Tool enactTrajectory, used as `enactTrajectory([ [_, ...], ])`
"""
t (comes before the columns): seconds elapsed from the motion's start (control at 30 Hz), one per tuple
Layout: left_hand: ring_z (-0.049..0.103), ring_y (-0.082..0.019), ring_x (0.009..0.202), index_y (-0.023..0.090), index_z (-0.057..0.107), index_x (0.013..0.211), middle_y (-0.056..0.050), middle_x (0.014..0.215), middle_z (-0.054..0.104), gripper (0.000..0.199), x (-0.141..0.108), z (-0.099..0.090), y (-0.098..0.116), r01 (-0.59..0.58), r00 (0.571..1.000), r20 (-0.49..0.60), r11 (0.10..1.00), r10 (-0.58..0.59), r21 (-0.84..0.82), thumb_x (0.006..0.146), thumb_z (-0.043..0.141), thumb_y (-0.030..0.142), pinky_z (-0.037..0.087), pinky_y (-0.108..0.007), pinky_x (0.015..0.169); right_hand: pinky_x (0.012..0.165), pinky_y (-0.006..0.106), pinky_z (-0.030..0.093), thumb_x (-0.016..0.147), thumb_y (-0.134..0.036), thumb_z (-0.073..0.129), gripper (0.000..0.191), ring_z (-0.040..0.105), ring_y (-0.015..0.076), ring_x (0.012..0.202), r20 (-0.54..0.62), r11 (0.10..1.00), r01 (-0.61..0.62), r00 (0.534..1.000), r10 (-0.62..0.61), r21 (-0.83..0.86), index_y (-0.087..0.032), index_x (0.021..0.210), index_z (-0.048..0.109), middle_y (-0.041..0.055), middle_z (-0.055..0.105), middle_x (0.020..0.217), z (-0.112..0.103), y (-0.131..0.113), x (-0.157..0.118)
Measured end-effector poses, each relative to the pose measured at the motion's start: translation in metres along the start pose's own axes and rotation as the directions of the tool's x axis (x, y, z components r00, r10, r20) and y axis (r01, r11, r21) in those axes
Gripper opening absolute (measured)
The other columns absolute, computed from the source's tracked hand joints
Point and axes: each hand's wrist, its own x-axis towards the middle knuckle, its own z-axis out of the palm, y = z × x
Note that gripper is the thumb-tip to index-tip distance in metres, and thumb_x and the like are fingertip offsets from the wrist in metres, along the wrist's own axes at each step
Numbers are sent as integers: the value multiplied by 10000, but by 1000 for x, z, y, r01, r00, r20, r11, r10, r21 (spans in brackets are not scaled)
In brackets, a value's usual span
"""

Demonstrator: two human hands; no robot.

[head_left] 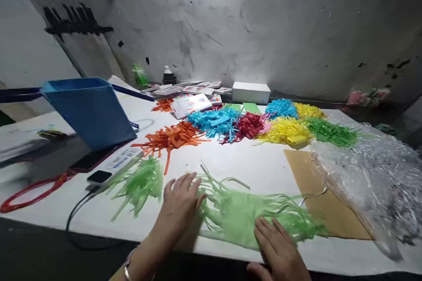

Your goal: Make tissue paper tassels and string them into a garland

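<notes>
From where I stand, a person is bent over a white surface (250,164), both bare hands on a light green fringed tissue-paper sheet (242,217) near its front edge. The left hand (180,197) is at the sheet's left fringe, its fingers slightly apart and curved down among the strips; whether they pinch any, I can't tell. The right hand (280,246) lies on the sheet's near edge, palm down, fingers stretched out close together, pressing flat rather than gripping.

Left of the sheet, well apart from it, sits a smaller light green tissue fringe bundle (143,182), and beyond that a white box-shaped device with a printed label (120,161) and a tapered blue open-topped container (90,114). Behind the sheet I see frilly paper heaps: orange (174,136), bright blue (216,121), dark red (249,125), yellow (287,131) and darker green (331,131). Farther behind it stands a plain white rectangular box (251,93). To the sheet's right, a flat brown sheet of paper or card (332,206) lies partly under a crumpled heap of clear plastic (372,180).
</notes>
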Motion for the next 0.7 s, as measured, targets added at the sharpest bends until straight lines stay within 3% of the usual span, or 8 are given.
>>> enactTrajectory([
  [0.03,564,-396,1225,159,628,1240,-189,1336,639,432,-6,1,13,-208,976,40,973,213,-103,852,687,339,338,-608,1042,1210,352,245,998,-372,494,353,715,222,1035,-52,999,-20,998,21,24,-101,1057,713,86,771,1072,3,-4,-2],
  [0.1,542,-335,1267,222,573,1307,-110,1365,636,582,-19,2,37,-481,858,48,831,512,-279,804,729,468,252,-555,1142,1204,360,260,1007,-290,469,295,732,195,958,-131,996,-47,990,56,71,-140,993,722,55,788,989,8,-11,-7],
  [0.17,558,-254,1250,252,562,1298,-43,1327,668,505,-31,2,54,-587,765,15,706,644,-396,854,691,456,179,-463,1202,1192,357,281,1008,-190,436,295,738,167,890,-187,992,-62,979,83,113,-163,936,721,27,792,910,9,-17,-12],
  [0.2,576,-212,1219,256,576,1264,-17,1283,693,383,-37,2,59,-588,760,-1,687,650,-427,910,643,385,153,-413,1215,1184,349,292,1005,-140,417,315,738,153,862,-202,990,-61,976,86,130,-168,915,717,16,791,877,8,-18,-14],
  [0.27,597,-184,1167,247,602,1197,-10,1202,727,233,-47,3,65,-556,795,-42,699,606,-450,974,552,293,111,-394,1229,1170,328,306,998,-89,413,321,736,135,837,-182,987,-45,981,73,152,-169,898,707,1,786,850,5,-20,-19],
  [0.43,601,-258,1140,199,573,1237,-71,1126,742,438,-67,12,70,-555,823,-162,712,544,-430,949,515,524,0,-520,1229,1105,349,367,935,-95,527,165,730,170,865,-120,978,-127,982,148,167,-174,904,668,12,764,830,2,-19,-21],
  [0.53,651,-200,980,228,599,1063,-9,924,759,179,-72,15,77,-411,911,-245,742,330,-530,1000,446,298,70,-463,1219,1031,359,408,911,-78,526,164,723,180,856,-97,972,-143,982,163,186,-174,955,651,18,753,834,2,-21,-18],
  [0.7,640,-188,846,236,564,956,6,818,705,269,-63,0,73,-197,959,33,744,282,-639,943,360,60,350,-421,984,980,403,383,927,-79,544,154,685,201,866,-56,888,-338,926,372,311,-204,975,621,-8,713,783,-3,-26,-12],
])
